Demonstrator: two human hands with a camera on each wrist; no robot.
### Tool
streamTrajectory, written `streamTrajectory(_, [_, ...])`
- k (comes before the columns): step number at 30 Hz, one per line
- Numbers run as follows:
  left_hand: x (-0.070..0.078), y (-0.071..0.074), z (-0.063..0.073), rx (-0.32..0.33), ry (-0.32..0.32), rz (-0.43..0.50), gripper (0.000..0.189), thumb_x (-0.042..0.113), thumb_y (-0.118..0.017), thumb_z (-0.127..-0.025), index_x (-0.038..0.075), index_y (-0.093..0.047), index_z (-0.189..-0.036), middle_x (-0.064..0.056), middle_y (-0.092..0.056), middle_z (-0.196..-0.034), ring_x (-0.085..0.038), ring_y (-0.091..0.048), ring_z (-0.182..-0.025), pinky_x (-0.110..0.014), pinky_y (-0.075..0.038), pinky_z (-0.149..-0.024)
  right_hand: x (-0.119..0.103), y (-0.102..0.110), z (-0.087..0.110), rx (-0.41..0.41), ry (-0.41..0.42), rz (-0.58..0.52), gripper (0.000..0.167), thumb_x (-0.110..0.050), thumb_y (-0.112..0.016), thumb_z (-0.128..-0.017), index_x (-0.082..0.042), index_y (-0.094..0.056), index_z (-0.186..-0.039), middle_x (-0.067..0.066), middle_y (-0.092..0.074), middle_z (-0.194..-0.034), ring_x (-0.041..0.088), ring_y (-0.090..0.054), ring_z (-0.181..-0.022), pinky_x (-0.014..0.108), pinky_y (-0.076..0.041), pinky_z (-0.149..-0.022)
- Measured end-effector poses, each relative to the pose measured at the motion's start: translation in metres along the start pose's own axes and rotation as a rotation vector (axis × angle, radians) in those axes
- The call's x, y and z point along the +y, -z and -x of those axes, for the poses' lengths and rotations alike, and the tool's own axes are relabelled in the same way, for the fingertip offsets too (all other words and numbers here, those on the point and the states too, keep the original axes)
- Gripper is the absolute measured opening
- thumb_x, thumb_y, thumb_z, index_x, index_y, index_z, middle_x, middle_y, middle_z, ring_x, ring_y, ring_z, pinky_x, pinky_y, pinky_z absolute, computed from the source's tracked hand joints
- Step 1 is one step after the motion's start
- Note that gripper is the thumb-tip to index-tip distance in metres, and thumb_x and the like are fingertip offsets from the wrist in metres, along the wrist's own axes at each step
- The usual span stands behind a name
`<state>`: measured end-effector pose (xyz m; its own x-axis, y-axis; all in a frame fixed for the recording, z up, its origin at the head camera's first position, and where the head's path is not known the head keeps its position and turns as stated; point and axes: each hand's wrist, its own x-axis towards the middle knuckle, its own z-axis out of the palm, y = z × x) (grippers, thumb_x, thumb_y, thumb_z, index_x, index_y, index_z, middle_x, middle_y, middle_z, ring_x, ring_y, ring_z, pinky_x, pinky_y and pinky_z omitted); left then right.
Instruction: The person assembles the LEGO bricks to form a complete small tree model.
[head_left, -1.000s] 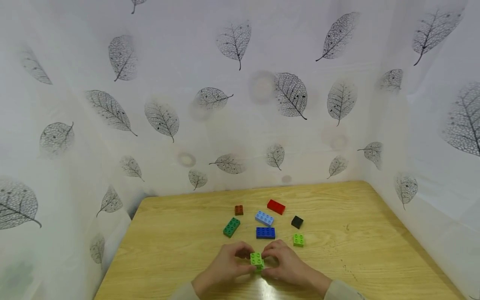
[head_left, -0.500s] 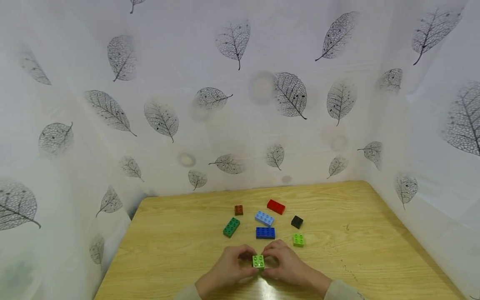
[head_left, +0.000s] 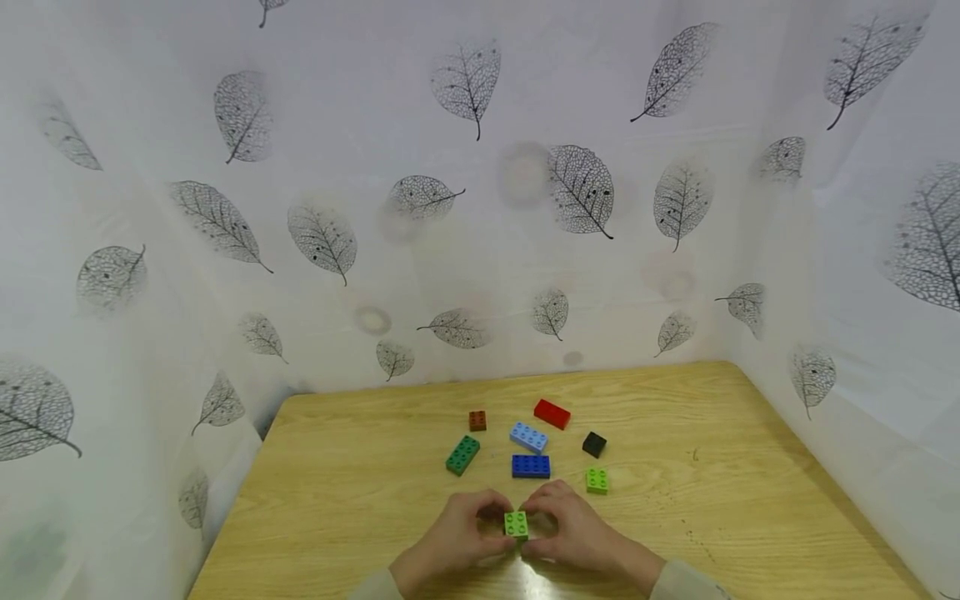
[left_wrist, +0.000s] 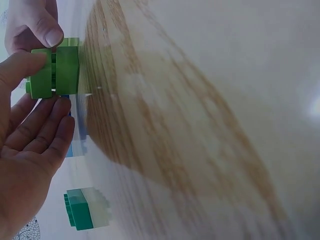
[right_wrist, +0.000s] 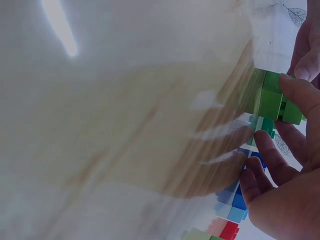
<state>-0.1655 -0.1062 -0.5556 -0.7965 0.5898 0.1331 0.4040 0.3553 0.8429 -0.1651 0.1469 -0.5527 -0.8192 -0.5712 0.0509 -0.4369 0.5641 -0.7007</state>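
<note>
Well off the wood-grain tabletop's [head_left: 352, 483] back edge, before leaf-print sheeting [head_left: 495, 267], the left hand [head_left: 463, 527] is pinching the upper lime brick [head_left: 516, 524], the right hand [head_left: 564, 525] the lower brick [left_wrist: 69, 70].

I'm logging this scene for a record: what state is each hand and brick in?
Left hand: gripping the stack.
Right hand: gripping the stack.
Lime-green stack: two bricks, gap visible between, seemingly not fully pressed together.
Single lime-green brick: loose, studs up.
Dark blue brick: loose, studs up.
Light blue brick: likewise.
Dark green brick: likewise.
Brown brick: likewise.
Red brick: loose, facing unclear.
Black brick: likewise.
</note>
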Motion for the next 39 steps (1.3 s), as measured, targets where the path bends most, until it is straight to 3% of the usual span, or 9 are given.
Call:
streamTrajectory(12, [0.0002, 0.0004, 0.0001, -0.009, 0.003, 0.025, 0.029, 0.017, -0.085, -0.089, 0.012, -0.072, -0.114, 0.002, -0.076, -0.108, 0.0, -0.067, -0.099, -0.026, -0.058, -0.091, 0.001, -0.003, 0.0012, 0.046, 0.073, 0.049, 0.033, -0.041, -0.084, -0.09, -0.024, -0.077, -0.117, -0.014, -0.068, -0.115, 0.01, -0.056, -0.113, 0.033, -0.052, -0.099])
streamTrajectory(18, [-0.0008, -0.0001, 0.0003, -0.005, -0.013, 0.019, 0.029, 0.016, -0.085, -0.089, 0.012, -0.071, -0.114, 0.001, -0.075, -0.108, 0.0, -0.067, -0.099, -0.026, -0.058, -0.091, 0.0011, -0.0036, 0.0002, 0.04, 0.057, 0.037, 0.03, -0.04, -0.084, -0.089, -0.026, -0.077, -0.115, -0.015, -0.066, -0.114, 0.008, -0.055, -0.112, 0.032, -0.051, -0.098])
streamTrajectory(27, [0.0043, -0.0014, 0.0005, 0.002, 0.002, 0.065, 0.029, 0.029, -0.083, -0.093, 0.013, -0.071, -0.115, 0.0, -0.076, -0.109, -0.004, -0.069, -0.1, -0.029, -0.059, -0.091, -0.0034, -0.0023, 0.0008, 0.041, 0.041, 0.001, 0.027, -0.046, -0.081, -0.091, -0.028, -0.076, -0.111, -0.014, -0.067, -0.114, 0.007, -0.056, -0.112, 0.031, -0.052, -0.098])
streamTrajectory(39, [0.0051, -0.0037, -0.0021, 0.009, -0.005, 0.028, 0.028, 0.029, -0.082, -0.093, 0.014, -0.073, -0.115, 0.003, -0.076, -0.105, -0.001, -0.067, -0.094, -0.025, -0.058, -0.085, -0.0005, -0.0004, -0.0016, 0.011, 0.018, 0.003, 0.029, -0.045, -0.082, -0.09, -0.028, -0.077, -0.113, -0.016, -0.066, -0.114, 0.007, -0.057, -0.111, 0.031, -0.052, -0.098])
